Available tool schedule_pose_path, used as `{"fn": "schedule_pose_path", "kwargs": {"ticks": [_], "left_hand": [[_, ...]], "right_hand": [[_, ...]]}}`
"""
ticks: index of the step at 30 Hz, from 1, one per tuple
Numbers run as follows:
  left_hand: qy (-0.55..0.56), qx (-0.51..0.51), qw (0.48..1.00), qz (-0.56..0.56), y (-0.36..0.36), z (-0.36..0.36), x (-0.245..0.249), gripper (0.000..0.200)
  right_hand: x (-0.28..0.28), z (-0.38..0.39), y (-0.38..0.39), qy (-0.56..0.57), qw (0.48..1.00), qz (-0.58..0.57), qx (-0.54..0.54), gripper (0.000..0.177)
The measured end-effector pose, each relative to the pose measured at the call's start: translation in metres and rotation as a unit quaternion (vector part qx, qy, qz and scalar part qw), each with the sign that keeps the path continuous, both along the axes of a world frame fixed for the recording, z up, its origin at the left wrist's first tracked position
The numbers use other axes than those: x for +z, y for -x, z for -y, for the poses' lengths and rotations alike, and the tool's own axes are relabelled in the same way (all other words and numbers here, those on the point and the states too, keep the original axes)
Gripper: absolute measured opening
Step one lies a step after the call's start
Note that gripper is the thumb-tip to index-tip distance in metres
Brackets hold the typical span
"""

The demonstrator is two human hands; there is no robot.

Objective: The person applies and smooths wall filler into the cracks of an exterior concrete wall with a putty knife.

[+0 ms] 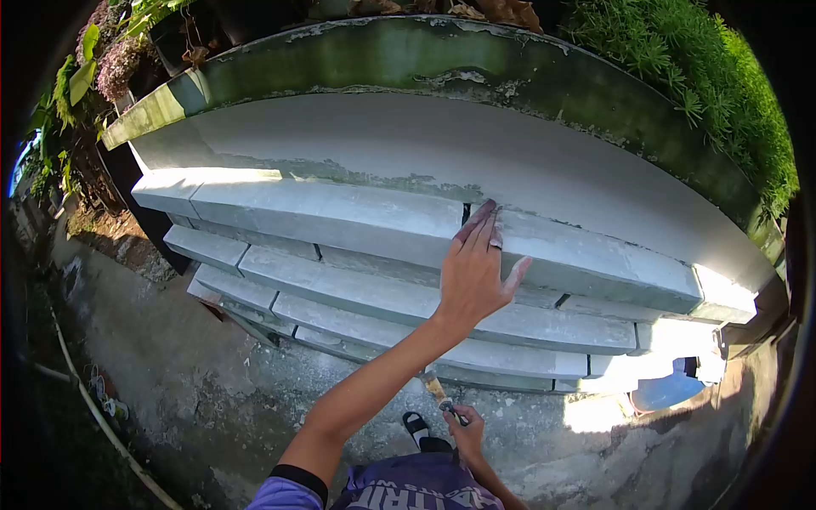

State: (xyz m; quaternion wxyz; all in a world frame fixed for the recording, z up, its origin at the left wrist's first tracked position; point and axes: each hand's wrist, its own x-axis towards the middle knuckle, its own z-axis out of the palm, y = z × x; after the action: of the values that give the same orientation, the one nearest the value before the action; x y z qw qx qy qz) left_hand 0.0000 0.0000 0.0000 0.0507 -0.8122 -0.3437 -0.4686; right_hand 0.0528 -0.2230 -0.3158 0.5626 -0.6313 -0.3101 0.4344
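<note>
**Your left hand** [473, 276]: arm stretched forward, hand open and flat. The fingers are together and the thumb is spread to the right. The palm presses on the top grey course [340, 217] of the stepped wall, and nothing is grasped. The fingertips lie just beside the dark vertical joint [466, 214] in that course.

**Your right hand** [466, 432]: held low and close to your body, fingers clenched around a paintbrush.

**Paintbrush** [436, 388]: small, with a pale wooden section. It points up and to the left out of your right fist, above the ground and well apart from the wall. It is too small to tell whether the bristles carry paint.

**Stepped wall**: four or so projecting grey courses, each set further out than the one above and divided by dark joints. Sun falls on the right-hand end.

**Plastered face** [408, 140]: smooth light grey, with a greenish stain along its lower edge.

**Coping** [382, 55]: green, mossy and flaking.

**Plants**: a dense green shrub [705, 76] at upper right, and leafy pots [115, 59] at upper left.

**Blue container** [667, 393]: on the ground at the right foot of the wall, partly in glare.

**Sandal** [416, 423]: dark, on your foot, just left of your right hand.

**Ground** [212, 382]: rough, dusty concrete.

**White pipe** [93, 412]: runs along the left edge.
</note>
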Motion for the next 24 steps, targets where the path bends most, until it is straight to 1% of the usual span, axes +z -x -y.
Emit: {"fn": "schedule_pose_path", "kwargs": {"ticks": [2,3,5,6,8,10,13,16,19,20,22,23,24], "left_hand": [[-0.046,-0.053,0.998,0.001,-0.011,0.009,-0.002,0.072],[-0.063,-0.049,0.997,0.004,-0.028,0.004,-0.004,0.071],[-0.074,-0.044,0.996,-0.031,-0.033,0.009,-0.014,0.069],[-0.074,-0.048,0.996,-0.033,-0.029,0.008,-0.016,0.066],[-0.046,0.003,0.999,0.008,-0.022,0.007,-0.016,0.064],[-0.039,0.067,0.996,0.053,0.003,0.006,-0.006,0.060],[0.000,0.139,0.989,0.045,0.054,0.005,-0.008,0.058],[-0.049,0.172,0.981,0.073,0.126,0.030,-0.014,0.056],[0.006,0.246,0.967,0.061,0.203,0.068,-0.073,0.057],[0.033,0.267,0.961,0.067,0.224,0.084,-0.099,0.058],[0.157,0.313,0.934,0.072,0.263,0.119,-0.175,0.054],[0.230,0.340,0.910,0.054,0.283,0.140,-0.226,0.049],[0.275,0.347,0.896,0.047,0.299,0.165,-0.269,0.046]], "right_hand": [[0.018,0.004,0.009,0.017,0.999,-0.040,-0.005,0.029],[0.010,-0.008,-0.012,0.000,1.000,-0.006,-0.004,0.029],[-0.010,-0.004,-0.008,-0.015,1.000,0.019,-0.003,0.028],[-0.012,0.003,-0.004,-0.014,1.000,0.021,-0.002,0.030],[-0.013,0.002,-0.004,-0.025,0.999,0.029,0.004,0.032],[-0.010,0.003,-0.001,-0.026,0.998,0.061,0.012,0.035],[-0.004,0.007,0.005,-0.021,0.996,0.084,0.024,0.040],[-0.008,0.015,0.013,-0.040,0.993,0.100,0.039,0.040],[-0.001,0.018,0.031,0.006,0.997,0.072,0.016,0.039],[0.017,0.020,0.039,0.037,0.999,0.019,0.019,0.032],[0.029,0.018,0.049,0.074,0.993,-0.082,0.034,0.029],[0.035,0.019,0.055,0.092,0.986,-0.136,0.035,0.029],[0.044,0.019,0.063,0.111,0.981,-0.154,0.026,0.023]]}}
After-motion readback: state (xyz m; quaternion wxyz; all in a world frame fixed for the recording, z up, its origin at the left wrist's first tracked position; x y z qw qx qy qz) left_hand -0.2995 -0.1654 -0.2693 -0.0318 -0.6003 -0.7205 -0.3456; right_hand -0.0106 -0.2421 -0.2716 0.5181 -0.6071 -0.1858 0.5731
